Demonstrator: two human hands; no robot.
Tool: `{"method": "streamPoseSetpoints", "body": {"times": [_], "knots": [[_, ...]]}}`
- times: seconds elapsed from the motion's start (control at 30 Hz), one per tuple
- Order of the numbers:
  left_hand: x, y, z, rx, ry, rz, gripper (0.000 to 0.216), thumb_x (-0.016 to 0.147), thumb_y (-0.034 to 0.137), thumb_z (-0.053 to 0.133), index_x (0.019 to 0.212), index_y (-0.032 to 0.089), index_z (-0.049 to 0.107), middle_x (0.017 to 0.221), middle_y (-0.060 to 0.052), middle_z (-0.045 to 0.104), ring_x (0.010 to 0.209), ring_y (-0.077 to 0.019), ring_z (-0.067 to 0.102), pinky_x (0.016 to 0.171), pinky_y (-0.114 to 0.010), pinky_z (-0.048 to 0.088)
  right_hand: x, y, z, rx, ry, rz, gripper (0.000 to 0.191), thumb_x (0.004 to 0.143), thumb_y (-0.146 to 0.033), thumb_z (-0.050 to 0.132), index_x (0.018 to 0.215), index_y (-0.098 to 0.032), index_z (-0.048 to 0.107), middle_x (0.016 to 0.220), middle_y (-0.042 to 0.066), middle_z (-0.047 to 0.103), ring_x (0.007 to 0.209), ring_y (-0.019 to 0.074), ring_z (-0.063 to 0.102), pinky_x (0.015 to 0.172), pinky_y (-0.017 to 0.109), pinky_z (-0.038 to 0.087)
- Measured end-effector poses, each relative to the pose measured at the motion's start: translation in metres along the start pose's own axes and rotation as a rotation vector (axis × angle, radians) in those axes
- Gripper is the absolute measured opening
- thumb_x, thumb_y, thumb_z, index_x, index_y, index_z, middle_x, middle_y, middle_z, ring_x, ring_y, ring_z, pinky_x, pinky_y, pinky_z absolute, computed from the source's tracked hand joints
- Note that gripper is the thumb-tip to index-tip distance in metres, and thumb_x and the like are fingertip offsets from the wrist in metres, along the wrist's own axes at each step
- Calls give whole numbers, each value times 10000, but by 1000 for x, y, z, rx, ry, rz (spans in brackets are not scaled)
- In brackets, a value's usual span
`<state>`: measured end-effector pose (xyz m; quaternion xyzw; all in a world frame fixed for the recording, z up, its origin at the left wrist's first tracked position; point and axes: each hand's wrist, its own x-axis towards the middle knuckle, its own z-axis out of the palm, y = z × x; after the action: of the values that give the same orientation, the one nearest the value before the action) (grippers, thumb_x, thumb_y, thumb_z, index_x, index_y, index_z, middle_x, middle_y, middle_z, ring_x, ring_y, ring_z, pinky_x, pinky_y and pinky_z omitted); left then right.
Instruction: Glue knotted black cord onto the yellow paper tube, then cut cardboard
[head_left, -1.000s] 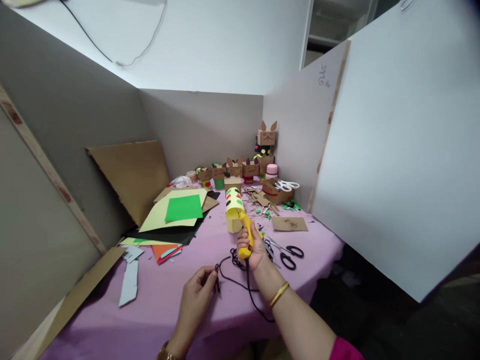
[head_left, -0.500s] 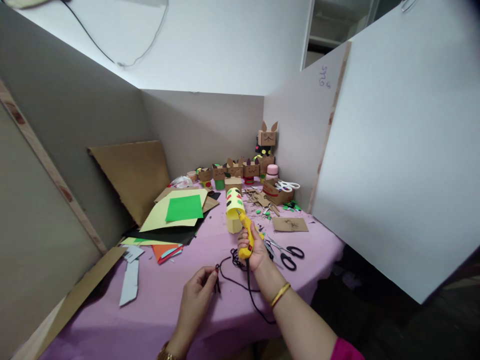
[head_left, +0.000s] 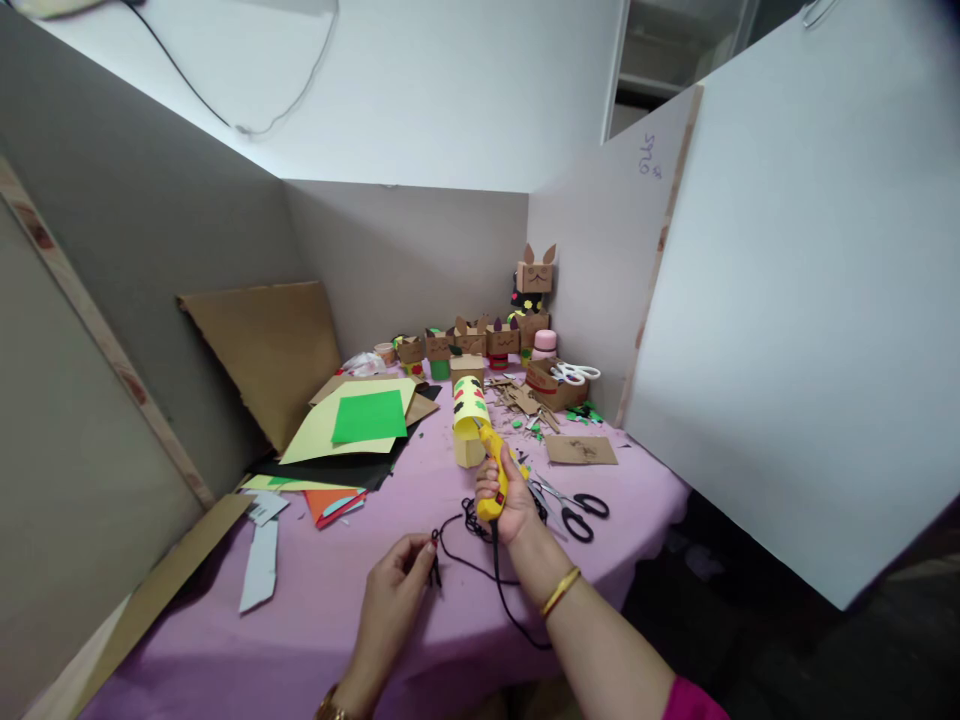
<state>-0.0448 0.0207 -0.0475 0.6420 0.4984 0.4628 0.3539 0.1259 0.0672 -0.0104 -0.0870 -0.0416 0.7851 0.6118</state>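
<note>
My right hand (head_left: 512, 505) is wrapped round a yellow glue gun (head_left: 493, 470), whose nozzle touches the open end of a yellow paper cylinder (head_left: 469, 412) with red, green and dark spots, lying on the purple tablecloth (head_left: 330, 620). My left hand (head_left: 394, 597) pinches a small dark piece (head_left: 433, 565) just above the cloth, beside the gun's black cord (head_left: 480, 570).
Black-handled scissors (head_left: 574, 508) lie right of my right hand. Coloured paper sheets (head_left: 360, 420) and cardboard (head_left: 266, 350) are stacked at the left. Cardboard animal boxes (head_left: 487, 338), a box with white scissors (head_left: 559, 380) and scraps sit at the back. White partition boards enclose the table.
</note>
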Motion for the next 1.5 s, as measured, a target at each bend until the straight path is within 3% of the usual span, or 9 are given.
{"method": "streamPoseSetpoints", "body": {"times": [0.2, 0.43, 1.03, 1.5], "knots": [[0, 0, 1, 3, 11, 2, 270, 751, 441, 541, 728, 185, 621, 622, 7, 566, 616, -183, 512, 578, -255, 418, 1, -3, -6, 28, -12, 35, 247, 908, -337, 483, 817, -126, 573, 569, -78, 511, 356, 25, 409, 331, 148, 356], [0, 3, -1, 12, 5, 4, 260, 748, 434, 548, 723, 184, 615, 616, 10, 565, 606, -170, 515, 581, -247, 416, 1, -3, 0, 29, -22, 68, 397, 768, -457, 638, 573, -157, 467, 414, -97, 430, 315, 7, 391, 318, 91, 340], [-1, 3, 0, -1, 16, 2, 277, 729, 448, 564, 721, 179, 630, 616, 3, 576, 604, -171, 521, 569, -247, 428, -4, -4, 5, -6, -41, 97, 341, 718, -445, 691, 639, -165, 514, 462, -86, 513, 320, 9, 418, 313, 87, 344], [-1, 2, 1, -10, 2, -1, 234, 752, 403, 551, 722, 180, 615, 609, 16, 552, 593, -155, 498, 566, -238, 407, -1, -1, 3, 17, -2, 54, 422, 726, -489, 663, 547, -175, 445, 384, -103, 439, 294, 9, 391, 311, 87, 348]]}}
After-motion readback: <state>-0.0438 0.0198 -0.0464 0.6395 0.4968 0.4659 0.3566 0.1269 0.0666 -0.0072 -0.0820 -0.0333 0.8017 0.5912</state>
